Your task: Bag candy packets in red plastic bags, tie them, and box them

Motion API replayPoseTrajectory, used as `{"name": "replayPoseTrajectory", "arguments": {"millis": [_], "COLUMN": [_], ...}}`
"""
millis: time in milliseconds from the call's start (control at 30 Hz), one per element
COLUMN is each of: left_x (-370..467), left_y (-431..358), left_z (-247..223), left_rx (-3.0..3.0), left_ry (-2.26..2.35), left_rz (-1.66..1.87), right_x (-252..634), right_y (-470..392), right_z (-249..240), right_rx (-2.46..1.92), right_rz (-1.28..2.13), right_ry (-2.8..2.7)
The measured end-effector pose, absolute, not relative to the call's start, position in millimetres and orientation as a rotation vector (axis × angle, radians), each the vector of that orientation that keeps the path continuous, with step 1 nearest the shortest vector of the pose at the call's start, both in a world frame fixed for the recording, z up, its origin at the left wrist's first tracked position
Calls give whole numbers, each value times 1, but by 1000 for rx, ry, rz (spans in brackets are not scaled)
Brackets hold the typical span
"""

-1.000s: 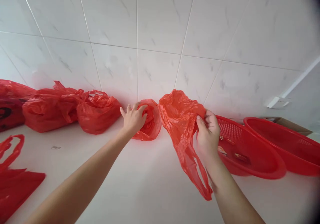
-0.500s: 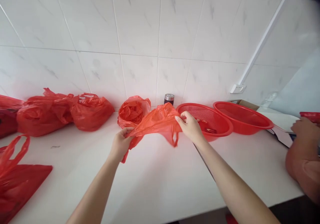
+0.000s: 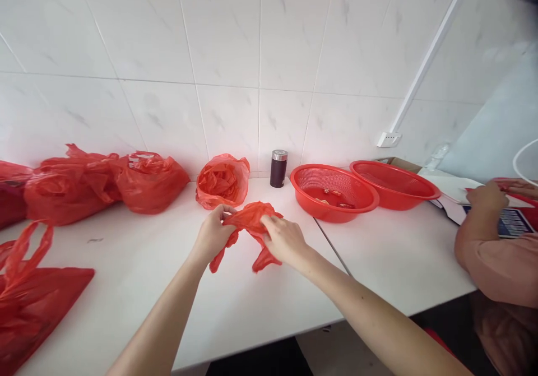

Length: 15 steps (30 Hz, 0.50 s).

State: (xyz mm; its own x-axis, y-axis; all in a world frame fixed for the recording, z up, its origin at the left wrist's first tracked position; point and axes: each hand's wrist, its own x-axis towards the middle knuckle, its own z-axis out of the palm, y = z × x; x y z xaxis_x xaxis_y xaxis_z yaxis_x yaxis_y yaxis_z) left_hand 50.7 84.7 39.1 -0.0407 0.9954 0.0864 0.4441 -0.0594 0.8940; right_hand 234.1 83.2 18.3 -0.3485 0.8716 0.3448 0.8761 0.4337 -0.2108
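Observation:
Above the white table, a red plastic bag (image 3: 249, 217) hangs bunched between my two hands, its loose ends drooping. My left hand (image 3: 213, 235) grips it on one side, thumb and fingers closed. On the other side my right hand (image 3: 284, 239) is closed on the bag, with the fingertips partly buried in its folds. Just behind my hands stands an open red plastic bag (image 3: 222, 181) with crumpled red plastic inside.
Against the wall stands a dark thermos cup (image 3: 278, 170). A red basket (image 3: 336, 208) with several small packets and another red basket (image 3: 395, 191) are at right. Filled red bags (image 3: 147, 188) line the left; another bag (image 3: 46, 309) lies nearer. A co-worker's arm (image 3: 483, 230) rests far right.
The bag was stretched wide between my hands and is now gathered into a bunch. My right hand has come in leftward and lower, uncovering the thermos cup and the basket.

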Motion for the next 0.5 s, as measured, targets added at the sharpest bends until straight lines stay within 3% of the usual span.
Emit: {"name": "replayPoseTrajectory", "arguments": {"millis": [267, 500], "left_x": [6, 74], "left_y": [89, 61], "left_z": [33, 46], "left_rx": [2070, 2612], "left_ry": [2048, 1848], "left_rz": [383, 933], "right_x": [314, 303], "right_y": [118, 110], "right_z": [50, 58], "right_rx": [-1640, -1495], "right_rz": [205, 484], "right_ry": [-1980, -1989]}}
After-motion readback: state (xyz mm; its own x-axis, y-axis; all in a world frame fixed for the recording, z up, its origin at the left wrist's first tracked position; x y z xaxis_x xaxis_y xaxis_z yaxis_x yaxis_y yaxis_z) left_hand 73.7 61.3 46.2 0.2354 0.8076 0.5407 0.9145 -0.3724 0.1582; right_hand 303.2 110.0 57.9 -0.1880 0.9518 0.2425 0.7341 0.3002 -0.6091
